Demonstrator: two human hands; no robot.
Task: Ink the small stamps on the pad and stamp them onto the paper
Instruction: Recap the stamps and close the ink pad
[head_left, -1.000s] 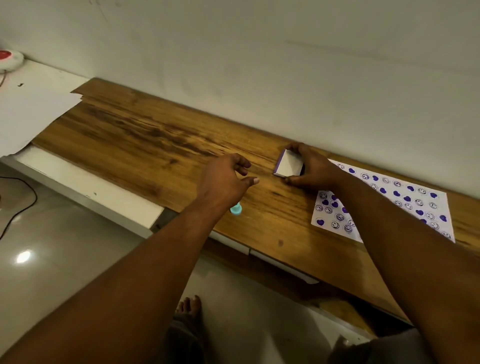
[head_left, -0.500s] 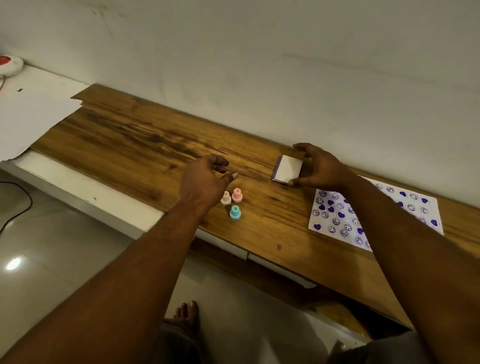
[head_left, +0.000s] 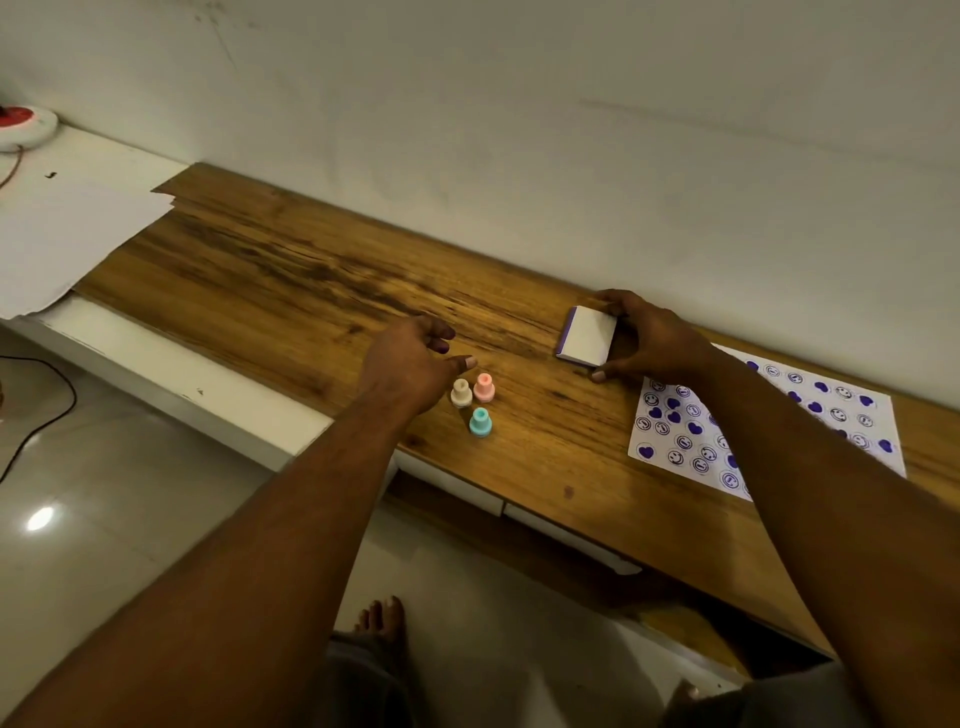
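Observation:
Three small stamps stand upright in a cluster on the wooden desk (head_left: 291, 291): a cream stamp (head_left: 461, 393), a pink stamp (head_left: 484, 387) and a teal stamp (head_left: 480, 421). My left hand (head_left: 410, 364) hovers just left of them, fingers loosely curled, holding nothing. My right hand (head_left: 655, 340) grips the ink pad (head_left: 587, 336), a white case with a purple edge, tilted up on the desk. The paper (head_left: 675, 431) lies to the right, covered with purple hearts and smiley prints, partly under my right forearm.
White sheets (head_left: 67, 234) lie at the desk's left end, with a round red and white object (head_left: 23, 127) behind them. A wall runs close behind the desk. A black cable (head_left: 47, 415) and my bare foot (head_left: 382, 618) are on the floor below.
My left hand drew back to the left, uncovering the cream and pink stamps beside the teal one. My right hand kept hold of the ink pad.

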